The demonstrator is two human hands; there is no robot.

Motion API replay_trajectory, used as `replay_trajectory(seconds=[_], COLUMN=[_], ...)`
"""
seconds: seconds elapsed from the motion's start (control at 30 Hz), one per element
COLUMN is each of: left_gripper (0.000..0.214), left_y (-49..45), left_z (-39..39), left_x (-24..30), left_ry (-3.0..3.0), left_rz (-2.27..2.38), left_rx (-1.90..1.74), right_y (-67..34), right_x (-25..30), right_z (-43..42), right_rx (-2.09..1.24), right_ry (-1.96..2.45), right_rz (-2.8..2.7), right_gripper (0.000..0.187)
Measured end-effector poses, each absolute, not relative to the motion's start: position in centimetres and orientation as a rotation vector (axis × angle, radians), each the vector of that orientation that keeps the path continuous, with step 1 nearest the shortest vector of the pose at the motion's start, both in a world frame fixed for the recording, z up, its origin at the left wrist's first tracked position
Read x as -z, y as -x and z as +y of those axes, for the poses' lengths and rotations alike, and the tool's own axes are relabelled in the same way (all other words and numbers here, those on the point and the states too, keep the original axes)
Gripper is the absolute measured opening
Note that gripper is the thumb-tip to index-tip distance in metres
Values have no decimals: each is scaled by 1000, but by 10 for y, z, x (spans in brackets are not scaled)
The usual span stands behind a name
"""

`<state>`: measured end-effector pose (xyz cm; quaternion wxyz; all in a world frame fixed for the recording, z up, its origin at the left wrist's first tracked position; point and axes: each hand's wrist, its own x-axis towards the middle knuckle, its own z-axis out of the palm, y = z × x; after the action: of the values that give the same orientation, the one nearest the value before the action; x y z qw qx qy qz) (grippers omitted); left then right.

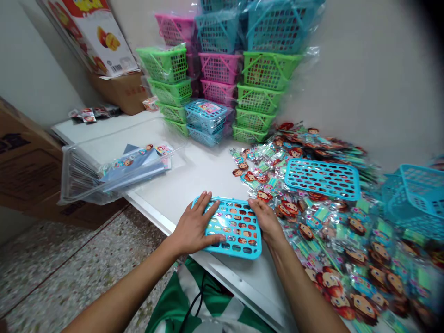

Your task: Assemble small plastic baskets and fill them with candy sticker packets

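A blue basket with a slotted blue lid (239,225) sits at the table's front edge, with small printed packets showing through the slots. My left hand (196,226) lies on the lid's left part, fingers spread and palm down. At the far right corner, my right hand (267,222) curls around the rim, its thumb side along the lid's edge. The basket's lower walls are mostly hidden under the lid. Another blue slotted lid (322,179) rests on a heap of cartoon-figure packets (312,222) to the right.
Wrapped green, pink and blue baskets (256,97) are stacked against the wall. At the left, a clear plastic tray (79,185) with flat bags overhangs the table edge. An open blue basket (416,199) stands at the right. Cardboard boxes (27,171) stand beyond the table's left side.
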<state>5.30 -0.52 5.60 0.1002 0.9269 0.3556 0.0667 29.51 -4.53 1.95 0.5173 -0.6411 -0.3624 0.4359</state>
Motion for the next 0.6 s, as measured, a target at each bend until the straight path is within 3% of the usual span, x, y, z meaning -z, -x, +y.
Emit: replay_trajectory(seconds=[0.3,0.47,0.6], left_gripper=[81,94,88], left_y=[-56,-55,-49], left_z=[-5,-4,-2], left_x=[-57,-56,-57], left_ry=[-2665,-2686,-2795], left_rz=[1110,1063,943], left_rx=[-276,-265,-267], right_y=[-299,-294,-293], right_x=[-25,-15,-12], right_z=[-36,-36,-39], right_rx=[-819,-891,-776], right_ry=[1633,1509,1522], right_rz=[-1167,-1034,-1090], right_gripper=[35,41,40])
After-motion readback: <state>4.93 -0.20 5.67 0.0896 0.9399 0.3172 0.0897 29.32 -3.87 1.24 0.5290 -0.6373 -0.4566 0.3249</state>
